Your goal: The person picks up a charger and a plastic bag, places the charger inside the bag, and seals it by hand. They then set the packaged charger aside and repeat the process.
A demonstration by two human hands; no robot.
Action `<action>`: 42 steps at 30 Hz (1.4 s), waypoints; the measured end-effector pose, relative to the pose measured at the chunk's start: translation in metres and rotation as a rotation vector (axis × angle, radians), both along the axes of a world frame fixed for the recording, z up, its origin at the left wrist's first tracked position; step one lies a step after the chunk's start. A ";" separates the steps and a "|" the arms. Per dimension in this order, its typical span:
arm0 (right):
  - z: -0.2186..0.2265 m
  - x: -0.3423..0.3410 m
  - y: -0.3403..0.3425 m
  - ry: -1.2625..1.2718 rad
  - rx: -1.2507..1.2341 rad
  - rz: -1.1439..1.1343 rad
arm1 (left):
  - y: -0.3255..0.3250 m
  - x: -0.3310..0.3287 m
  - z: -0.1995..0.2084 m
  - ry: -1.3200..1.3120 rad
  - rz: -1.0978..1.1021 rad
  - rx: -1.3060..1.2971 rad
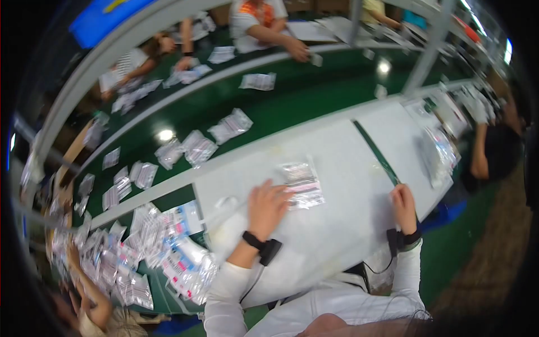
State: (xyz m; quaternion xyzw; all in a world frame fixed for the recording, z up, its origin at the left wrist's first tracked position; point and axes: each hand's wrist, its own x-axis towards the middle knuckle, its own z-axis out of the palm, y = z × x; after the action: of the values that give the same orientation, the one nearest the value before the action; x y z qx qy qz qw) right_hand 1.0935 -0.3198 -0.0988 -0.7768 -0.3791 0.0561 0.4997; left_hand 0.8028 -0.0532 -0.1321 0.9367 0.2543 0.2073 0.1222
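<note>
A clear plastic packet (304, 185) with printed lines lies flat on the white tabletop (342, 168) in front of me. My left hand (268, 209) is beside it, palm down, fingers stretched out and slightly blurred; the fingertips reach the packet's left edge. On the right, my right hand (403, 205) is closed with its fingers curled, by the near end of a narrow dark green strip (375, 149) in the white top. What it holds, if anything, is hidden. Each wrist wears a black band with a small box and cable.
A green conveyor belt (306, 98) runs beyond the table, carrying scattered packets (199, 148). A heap of similar packets (188, 267) lies at the left. More bags (441, 154) sit at the right end. Co-workers' hands (296, 49) work across the belt; others are at both sides.
</note>
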 end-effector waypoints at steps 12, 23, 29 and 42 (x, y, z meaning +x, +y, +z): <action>-0.353 0.035 -0.279 -0.121 -0.689 -0.787 | 0.001 0.017 0.010 -0.037 -0.075 -0.024; 0.042 -0.034 -0.057 0.171 -0.017 0.477 | 0.005 -0.003 -0.005 0.007 -0.091 0.011; 0.027 -0.045 0.129 -0.295 0.031 0.763 | 0.012 -0.003 -0.003 0.062 -0.148 0.029; -0.004 -0.039 0.157 -0.413 -0.198 0.731 | 0.016 0.005 0.000 -0.036 -0.059 -0.074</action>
State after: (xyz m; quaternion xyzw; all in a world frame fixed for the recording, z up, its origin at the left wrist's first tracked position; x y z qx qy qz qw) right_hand 1.0549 -0.1623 -0.1027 -0.6307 -0.7142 0.1086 0.2835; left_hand 0.8078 -0.0375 -0.1322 0.9348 0.2318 0.2107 0.1672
